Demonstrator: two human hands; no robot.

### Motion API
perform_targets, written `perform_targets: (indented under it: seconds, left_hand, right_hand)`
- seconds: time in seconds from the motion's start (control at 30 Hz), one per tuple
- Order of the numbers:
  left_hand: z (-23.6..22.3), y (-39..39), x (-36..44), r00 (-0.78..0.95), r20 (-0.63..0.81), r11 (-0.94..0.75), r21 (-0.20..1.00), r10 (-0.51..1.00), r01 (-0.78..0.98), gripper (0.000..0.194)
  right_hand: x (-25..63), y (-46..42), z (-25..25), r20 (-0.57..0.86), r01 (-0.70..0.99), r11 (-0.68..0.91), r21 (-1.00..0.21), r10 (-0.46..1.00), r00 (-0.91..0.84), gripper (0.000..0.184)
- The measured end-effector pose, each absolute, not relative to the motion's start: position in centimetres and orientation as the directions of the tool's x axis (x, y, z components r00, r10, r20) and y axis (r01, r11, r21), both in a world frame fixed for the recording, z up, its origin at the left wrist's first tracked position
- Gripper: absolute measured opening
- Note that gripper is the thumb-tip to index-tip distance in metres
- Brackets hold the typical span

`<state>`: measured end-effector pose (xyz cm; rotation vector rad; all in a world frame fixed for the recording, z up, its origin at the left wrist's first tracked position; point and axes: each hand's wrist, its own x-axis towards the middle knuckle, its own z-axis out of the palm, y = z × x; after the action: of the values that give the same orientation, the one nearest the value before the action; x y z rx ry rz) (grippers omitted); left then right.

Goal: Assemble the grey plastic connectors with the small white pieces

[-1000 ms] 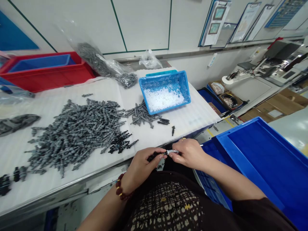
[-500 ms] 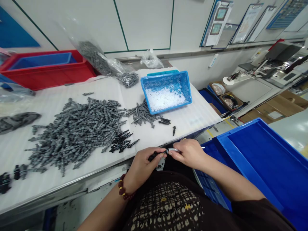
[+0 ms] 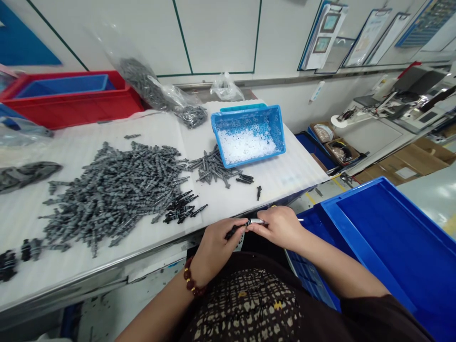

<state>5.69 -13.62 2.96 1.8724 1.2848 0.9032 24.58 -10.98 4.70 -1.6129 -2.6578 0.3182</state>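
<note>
My left hand (image 3: pixel 216 243) is closed around a small black ribbed plug-like part (image 3: pixel 232 232), held just off the table's front edge. In my right hand (image 3: pixel 283 226) is a slim pen-like tool (image 3: pixel 257 221) with a silvery front section; its thin white rear end shows beyond the hand. The tool's front meets the end of the black part between my fingertips. Fingers cover much of both. Nearby on the table lie several black parts with pale rings (image 3: pixel 182 207) and one single black part (image 3: pixel 259 193).
A large heap of grey ribbed parts (image 3: pixel 121 190) covers the left of the white table. Behind a smaller grey pile (image 3: pixel 210 167) stands a tilted blue bin (image 3: pixel 281 130) of small white rings. A red crate (image 3: pixel 81 107) stands back left. Blue trays (image 3: pixel 392 237) are at my right.
My left hand and the black part have shifted slightly right, toward my right hand. My right hand stays nearly in place on the tool. The view has moved a little.
</note>
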Motion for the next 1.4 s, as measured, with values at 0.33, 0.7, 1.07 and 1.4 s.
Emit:
perform_targets:
  seconds: [0.33, 0.7, 1.07, 1.4]
  left_hand:
    - [3.0, -13.2, 5.8, 0.209, -0.269, 0.282, 0.959, 0.940, -0.033, 0.028]
    - [3.6, -9.4, 5.0, 0.173, -0.370, 0.403, 0.747, 0.913, -0.529, 0.031]
    - [2.0, -2.8, 7.2, 0.281, 0.082, -0.275, 0.585, 0.956, 0.763, 0.011]
    - [2.8, -1.4, 8.1, 0.344, 0.087, -0.343, 0.468, 0.935, 0.814, 0.014]
  right_hand:
    - [25.3, -10.9, 5.3, 0.056, 0.677, 0.377, -0.633, 0.894, -0.445, 0.029]
    - [26.3, -10.4, 3.4, 0.135, 0.563, 0.375, -0.737, 0.897, -0.421, 0.020]
    - [28.0, -10.4, 1.9, 0.143, 0.553, 0.344, -0.759, 0.916, -0.375, 0.029]
    - [27.9, -9.4, 3.4, 0.098, 0.578, 0.298, -0.759, 0.931, -0.352, 0.029]
